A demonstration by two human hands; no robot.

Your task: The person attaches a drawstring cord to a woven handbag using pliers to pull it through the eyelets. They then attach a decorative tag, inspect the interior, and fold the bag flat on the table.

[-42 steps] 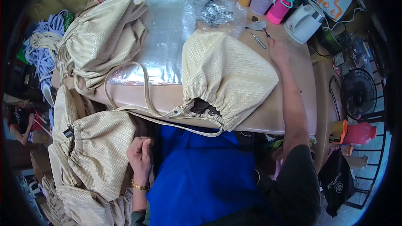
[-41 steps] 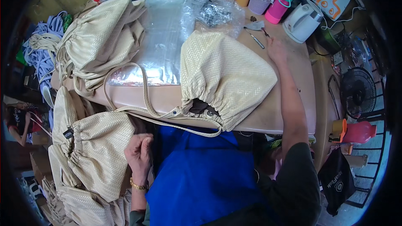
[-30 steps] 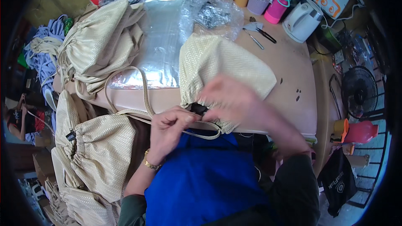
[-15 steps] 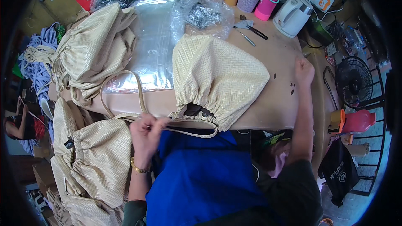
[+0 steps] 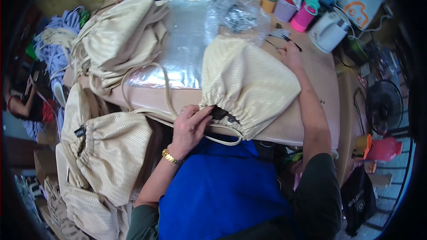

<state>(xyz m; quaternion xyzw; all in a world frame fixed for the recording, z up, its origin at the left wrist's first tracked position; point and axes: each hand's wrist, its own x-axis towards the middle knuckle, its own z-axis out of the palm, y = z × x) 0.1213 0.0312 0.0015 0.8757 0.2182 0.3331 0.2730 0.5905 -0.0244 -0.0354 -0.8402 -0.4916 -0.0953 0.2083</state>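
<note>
A cream woven drawstring bag (image 5: 251, 78) lies on the table, its gathered opening facing me and a dark lining showing inside. My left hand (image 5: 191, 126), with a gold watch at the wrist, pinches the left edge of that opening beside the strap (image 5: 224, 141). Beyond the bag's right side, my right hand (image 5: 291, 57) reaches to the tools, with its fingers closed over the handle end of a slim metal tool (image 5: 272, 43). That tool's handle is mostly hidden by the fingers. Touching or close to this hand is a black-handled tool (image 5: 293, 43).
More cream bags (image 5: 118, 40) are piled at far left, others (image 5: 115, 151) at near left. Clear plastic sheets (image 5: 184, 44) and a crumpled plastic bag (image 5: 242, 15) lie behind. A white kettle (image 5: 329, 31), pink bottle (image 5: 305, 13) and jars line the back right. A fan (image 5: 384, 106) stands right.
My right hand has moved from the table's right side, where it was a fist, up to the tools. My left hand has shifted from the strap to the bag's opening. The view has shifted slightly.
</note>
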